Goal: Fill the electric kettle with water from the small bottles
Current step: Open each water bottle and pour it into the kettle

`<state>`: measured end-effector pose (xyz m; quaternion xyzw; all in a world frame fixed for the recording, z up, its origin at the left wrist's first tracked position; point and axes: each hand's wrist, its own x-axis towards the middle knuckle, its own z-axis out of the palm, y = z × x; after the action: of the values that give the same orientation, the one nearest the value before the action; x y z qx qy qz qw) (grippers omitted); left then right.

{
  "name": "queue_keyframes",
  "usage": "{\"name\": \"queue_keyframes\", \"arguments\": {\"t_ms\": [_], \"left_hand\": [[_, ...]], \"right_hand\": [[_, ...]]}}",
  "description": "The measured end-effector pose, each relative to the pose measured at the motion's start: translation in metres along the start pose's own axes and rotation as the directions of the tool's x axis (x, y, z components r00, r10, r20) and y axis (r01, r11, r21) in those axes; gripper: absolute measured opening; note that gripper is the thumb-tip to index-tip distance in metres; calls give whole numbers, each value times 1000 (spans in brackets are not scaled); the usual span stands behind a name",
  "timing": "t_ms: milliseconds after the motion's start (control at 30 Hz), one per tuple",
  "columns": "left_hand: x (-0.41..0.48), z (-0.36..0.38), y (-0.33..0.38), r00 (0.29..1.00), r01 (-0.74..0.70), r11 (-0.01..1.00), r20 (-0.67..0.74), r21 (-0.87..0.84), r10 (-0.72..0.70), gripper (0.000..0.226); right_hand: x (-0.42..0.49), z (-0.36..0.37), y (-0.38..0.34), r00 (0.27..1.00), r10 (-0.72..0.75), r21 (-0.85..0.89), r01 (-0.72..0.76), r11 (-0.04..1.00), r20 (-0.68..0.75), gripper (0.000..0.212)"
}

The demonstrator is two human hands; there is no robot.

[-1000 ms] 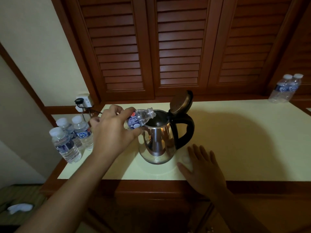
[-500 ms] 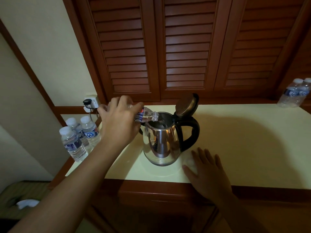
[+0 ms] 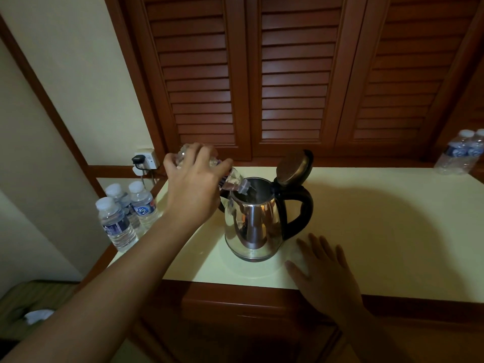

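Reading "K2": label [image 3: 145, 211] on capped bottle [image 3: 142, 205].

The left hand [image 3: 193, 189] covers most of the small clear plastic bottle [image 3: 233, 182]; the level inside the shiny steel kettle [image 3: 251, 226] cannot be seen. The right edge clips two capped bottles [image 3: 455, 155].

Steel kettle [image 3: 252, 226] upright, lid [image 3: 293, 166] open; tilted bottle [image 3: 230, 182], neck at kettle mouth; three capped bottles [image 3: 123, 218] left; two bottles [image 3: 461, 155] far right.

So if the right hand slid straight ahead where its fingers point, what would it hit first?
Probably the kettle, on its black handle side; the right hand lies close beside it, though depth is unclear and it might slip past.
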<state>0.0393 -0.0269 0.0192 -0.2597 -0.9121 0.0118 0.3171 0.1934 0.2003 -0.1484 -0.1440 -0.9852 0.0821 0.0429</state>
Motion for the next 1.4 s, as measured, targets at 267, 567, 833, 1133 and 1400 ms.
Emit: {"name": "queue_keyframes", "arguments": {"t_ms": [267,567,833,1133,1400], "left_hand": [[6,-2,2,997,-83,996,9,9,83,67],[8,-4,6,989,-148,989,22,10,147,63],[11,-9,4,979,-203,978,-23,39,204,54],[-2,1,-16,994,-68,998,-87,-3,67,72],[-61,8,-16,980,193,825,72,-532,-184,66]], "right_hand": [[1,1,4,1000,-24,29,25,999,-16,73],[0,-2,4,998,-46,69,48,996,-30,68],[0,-1,7,997,-59,131,65,989,-49,58],[2,7,12,972,-54,260,114,959,-227,50],[-12,-7,4,956,2,434,132,891,-294,48]]}}
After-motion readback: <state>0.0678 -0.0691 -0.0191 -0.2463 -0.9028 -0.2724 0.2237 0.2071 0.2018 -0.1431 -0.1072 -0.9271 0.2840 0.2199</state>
